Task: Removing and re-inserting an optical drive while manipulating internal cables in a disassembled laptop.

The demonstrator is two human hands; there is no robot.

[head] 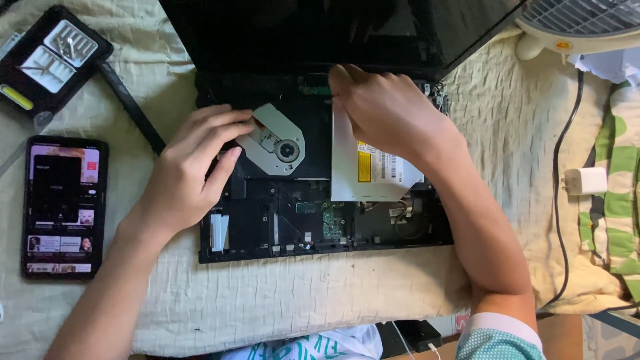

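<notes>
The silver metal optical drive [373, 175] is pressed at its upper left corner by the fingers of the right hand [387, 110], which are bent down over that edge; whether anything is pinched between them cannot be told. The drive's extended tray with its round spindle [277, 143] is touched along its left rim by the left hand [190, 170], whose fingers are laid loosely curled on it, nothing being clasped. The drive is set in the upper middle of the opened black laptop base [267, 233], whose circuit boards are exposed below. The base is rested on a cream quilted cloth [300, 293], with bare cloth left in front and to the right. A black smartphone [63, 207] is laid well to the left, and a black tool case [50, 60] at the upper left.
</notes>
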